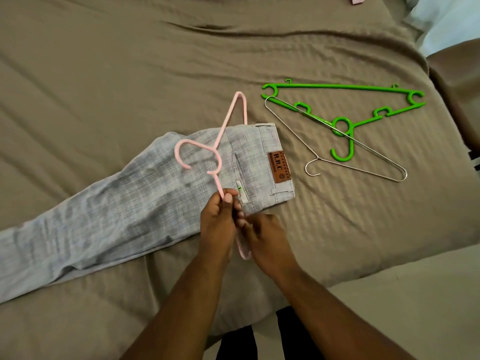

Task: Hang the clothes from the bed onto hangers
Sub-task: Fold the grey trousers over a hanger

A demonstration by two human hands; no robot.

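My left hand (217, 224) pinches the pink hanger (227, 118) over the folded jeans (130, 203); my right hand (267, 237) grips its lower end.

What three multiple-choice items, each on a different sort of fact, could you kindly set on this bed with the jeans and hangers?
1. Where does the wire hanger lie?
A. On the bed, right of the jeans, crossing the green hanger
B. Left of the jeans
C. On the floor

2. How many hangers are in view?
A. One
B. Two
C. Three

3. What is the state of the pink hanger?
A. Lying untouched on the bed
B. Gripped by both hands
C. Hung on a rail

Answers:
1 A: its wire runs across the green hanger, on the sheet beside the jeans' waistband.
2 C: one pink, one green and one wire.
3 B: the left hand pinches its shaft and the right hand holds it lower down, above the jeans.
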